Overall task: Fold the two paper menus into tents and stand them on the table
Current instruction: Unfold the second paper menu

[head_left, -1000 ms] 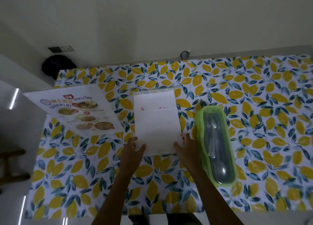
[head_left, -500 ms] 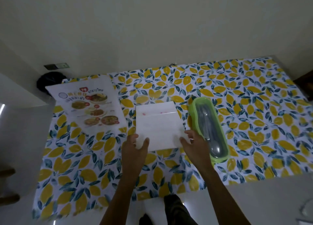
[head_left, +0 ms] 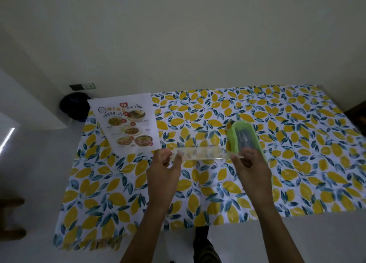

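Observation:
One paper menu (head_left: 127, 125) with food photos lies flat and face up at the table's far left, partly over the edge. The other menu (head_left: 200, 153), folded, is lifted off the lemon-print tablecloth (head_left: 198, 193) and seen nearly edge-on as a thin blurred strip. My left hand (head_left: 166, 163) pinches its left end. My right hand (head_left: 250, 164) pinches its right end. Both hands hover above the table's middle.
A green-rimmed clear plastic box (head_left: 244, 136) holding cutlery lies just behind my right hand. A dark round object (head_left: 74, 107) sits past the table's far-left corner. A wall runs along the far edge, and wooden furniture (head_left: 11, 219) stands at the left.
The folded white sheet lay flat on the table with my hands at its near corners. Both hands have now lifted it off the cloth and tipped it edge-on; my view has pulled back.

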`<state>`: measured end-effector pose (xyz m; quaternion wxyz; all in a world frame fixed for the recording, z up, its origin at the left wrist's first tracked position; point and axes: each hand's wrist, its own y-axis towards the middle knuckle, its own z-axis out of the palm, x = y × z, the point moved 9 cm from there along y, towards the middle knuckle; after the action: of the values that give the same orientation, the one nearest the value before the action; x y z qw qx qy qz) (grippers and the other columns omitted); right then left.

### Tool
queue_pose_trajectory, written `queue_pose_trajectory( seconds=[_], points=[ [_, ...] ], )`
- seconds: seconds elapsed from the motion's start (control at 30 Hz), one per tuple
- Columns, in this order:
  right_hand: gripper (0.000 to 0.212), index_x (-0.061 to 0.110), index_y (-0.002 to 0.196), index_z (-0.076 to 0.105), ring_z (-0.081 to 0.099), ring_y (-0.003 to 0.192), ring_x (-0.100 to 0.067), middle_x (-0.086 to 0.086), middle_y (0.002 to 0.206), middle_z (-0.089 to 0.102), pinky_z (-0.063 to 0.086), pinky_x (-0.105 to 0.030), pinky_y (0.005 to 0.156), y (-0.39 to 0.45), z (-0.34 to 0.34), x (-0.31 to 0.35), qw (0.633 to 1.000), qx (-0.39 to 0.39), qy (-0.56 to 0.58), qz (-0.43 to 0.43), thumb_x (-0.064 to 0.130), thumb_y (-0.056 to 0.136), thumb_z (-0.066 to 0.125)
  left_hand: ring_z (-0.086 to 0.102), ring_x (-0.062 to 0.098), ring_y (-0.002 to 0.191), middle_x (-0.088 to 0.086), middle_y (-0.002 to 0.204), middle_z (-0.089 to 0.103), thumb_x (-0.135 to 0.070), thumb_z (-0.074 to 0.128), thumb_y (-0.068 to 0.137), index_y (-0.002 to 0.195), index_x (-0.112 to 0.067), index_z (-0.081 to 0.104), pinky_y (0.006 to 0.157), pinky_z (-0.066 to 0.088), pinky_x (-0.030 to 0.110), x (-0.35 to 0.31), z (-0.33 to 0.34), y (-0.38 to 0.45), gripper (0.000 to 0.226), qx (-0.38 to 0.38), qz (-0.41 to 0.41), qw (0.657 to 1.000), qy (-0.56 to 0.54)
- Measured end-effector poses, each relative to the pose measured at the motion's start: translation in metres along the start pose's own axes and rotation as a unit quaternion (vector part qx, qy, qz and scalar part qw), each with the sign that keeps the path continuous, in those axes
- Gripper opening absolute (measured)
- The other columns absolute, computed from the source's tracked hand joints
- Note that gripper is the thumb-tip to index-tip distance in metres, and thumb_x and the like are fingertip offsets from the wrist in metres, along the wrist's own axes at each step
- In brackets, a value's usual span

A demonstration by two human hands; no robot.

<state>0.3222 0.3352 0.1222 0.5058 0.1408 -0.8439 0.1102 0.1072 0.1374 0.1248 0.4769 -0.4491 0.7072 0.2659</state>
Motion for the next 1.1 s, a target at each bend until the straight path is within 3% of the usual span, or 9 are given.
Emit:
queue_pose_trajectory(
  seconds=[0.07, 0.2, 0.27, 0.33, 0.43, 0.53, 0.7, 0.93, 1.1],
  points=[
    [0.038, 0.016, 0.120, 0.058, 0.061, 0.091, -0.008, 0.004, 0.102, 0.065, 0.041, -0.010, 0.071, 0.016, 0.001, 0.013, 1.000, 0.004, 0.017, -0.015, 0.033, 0.089, 0.071, 0.063, 0.015, 0.104, -0.002, 0.113, 0.067, -0.042, 0.065, 0.091, 0.116, -0.022, 0.061, 0.073, 0.042, 0.012, -0.011, -0.001, 0.017, 0.033, -0.001, 0.001, 1.000, -0.009],
    [0.029, 0.023, 0.114, 0.066, 0.062, 0.091, -0.001, 0.010, 0.101, 0.068, 0.042, -0.009, 0.072, 0.059, 0.008, 0.035, 0.998, 0.005, -0.002, -0.058, 0.041, 0.091, 0.067, 0.058, 0.012, 0.106, -0.005, 0.119, 0.062, -0.042, 0.068, 0.090, 0.122, -0.025, 0.058, 0.082, 0.043, 0.026, -0.035, 0.010, 0.060, 0.038, -0.003, 0.019, 1.000, 0.006],
    [0.023, 0.029, 0.107, 0.069, 0.064, 0.093, 0.002, 0.012, 0.101, 0.071, 0.048, -0.015, 0.076, 0.085, 0.014, 0.043, 0.997, 0.000, -0.005, -0.081, 0.045, 0.092, 0.064, 0.052, 0.008, 0.097, -0.008, 0.108, 0.056, -0.041, 0.069, 0.090, 0.121, -0.024, 0.057, 0.080, 0.040, 0.027, -0.042, 0.021, 0.083, 0.037, -0.003, 0.031, 0.999, 0.031],
    [0.020, 0.030, 0.103, 0.070, 0.065, 0.091, 0.004, 0.014, 0.099, 0.072, 0.052, -0.019, 0.077, 0.112, 0.019, 0.051, 0.995, -0.010, -0.004, -0.098, 0.046, 0.093, 0.062, 0.051, 0.013, 0.085, -0.008, 0.091, 0.053, -0.040, 0.067, 0.091, 0.104, -0.020, 0.058, 0.072, 0.036, 0.027, -0.046, 0.029, 0.107, 0.026, -0.025, 0.053, 0.996, 0.064],
    [0.020, 0.028, 0.097, 0.071, 0.064, 0.078, 0.007, 0.017, 0.089, 0.071, 0.046, -0.008, 0.065, 0.151, 0.031, 0.062, 0.993, -0.020, -0.018, -0.116, 0.046, 0.093, 0.062, 0.053, 0.027, 0.075, -0.006, 0.076, 0.048, -0.044, 0.064, 0.091, 0.087, -0.018, 0.050, 0.062, 0.039, 0.035, -0.044, 0.037, 0.141, 0.030, -0.063, 0.079, 0.989, 0.109],
    [0.029, 0.024, 0.094, 0.070, 0.062, 0.072, 0.003, 0.012, 0.085, 0.070, 0.042, -0.009, 0.058, 0.190, 0.046, 0.063, 0.990, -0.022, -0.052, -0.127, 0.052, 0.092, 0.060, 0.057, 0.021, 0.079, -0.003, 0.083, 0.059, -0.050, 0.062, 0.090, 0.092, -0.020, 0.053, 0.067, 0.045, 0.037, -0.039, 0.047, 0.174, 0.031, -0.083, 0.082, 0.984, 0.138],
    [0.037, 0.022, 0.077, 0.056, 0.056, 0.066, -0.007, 0.007, 0.074, 0.059, 0.041, -0.030, 0.055, 0.223, 0.069, 0.049, 0.989, -0.022, -0.042, -0.142, 0.054, 0.096, 0.052, 0.058, 0.007, 0.081, -0.009, 0.089, 0.063, -0.048, 0.064, 0.090, 0.096, -0.027, 0.057, 0.061, 0.036, 0.015, -0.035, 0.061, 0.197, 0.023, -0.092, 0.053, 0.988, 0.116],
    [0.034, 0.022, 0.083, 0.056, 0.057, 0.067, -0.012, 0.004, 0.077, 0.060, 0.041, -0.029, 0.056, 0.228, 0.085, 0.027, 0.993, -0.024, -0.019, -0.113, 0.052, 0.098, 0.050, 0.063, 0.011, 0.090, -0.009, 0.097, 0.065, -0.058, 0.057, 0.090, 0.103, -0.030, 0.056, 0.073, 0.055, 0.037, -0.018, 0.067, 0.202, 0.030, -0.115, 0.035, 0.986, 0.114],
    [0.033, 0.023, 0.085, 0.057, 0.056, 0.063, -0.012, 0.005, 0.074, 0.059, 0.037, -0.026, 0.055, 0.226, 0.089, 0.020, 0.994, -0.025, -0.012, -0.104, 0.052, 0.098, 0.049, 0.062, 0.017, 0.085, -0.004, 0.095, 0.064, -0.055, 0.052, 0.094, 0.107, -0.027, 0.052, 0.069, 0.053, 0.039, -0.019, 0.074, 0.196, 0.031, -0.113, 0.035, 0.987, 0.112]
  ],
)
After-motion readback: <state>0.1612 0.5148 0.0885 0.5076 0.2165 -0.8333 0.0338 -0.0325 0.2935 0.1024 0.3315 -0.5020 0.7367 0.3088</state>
